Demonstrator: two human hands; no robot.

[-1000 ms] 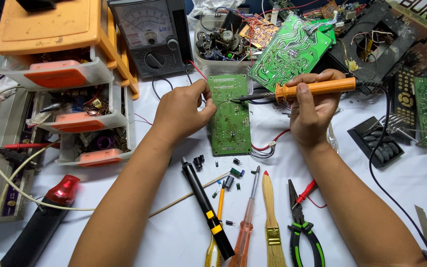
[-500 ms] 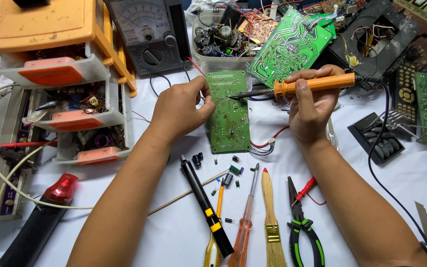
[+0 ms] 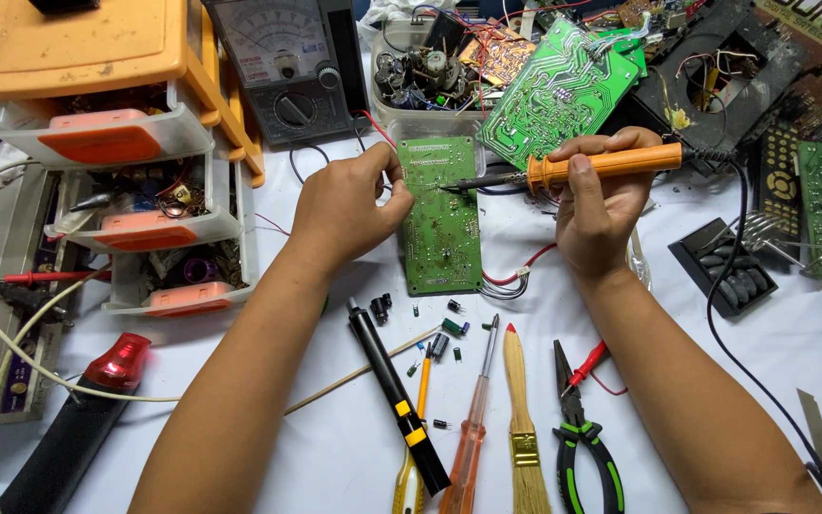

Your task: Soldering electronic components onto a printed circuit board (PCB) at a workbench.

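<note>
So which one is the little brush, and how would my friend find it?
Start at the small green circuit board lying between the two hands, then look straight down to the row of tools on the white table. The brush lies between an orange-handled screwdriver and green-handled pliers; only it has a plain wooden handle and pale bristles.

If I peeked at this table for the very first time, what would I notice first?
Probably the orange soldering iron in the right hand, its tip on the small green circuit board in the middle, while the left hand pinches at that board's edge. Next, the orange drawer box at top left and the row of tools, like the green-handled pliers, along the bottom.
</note>
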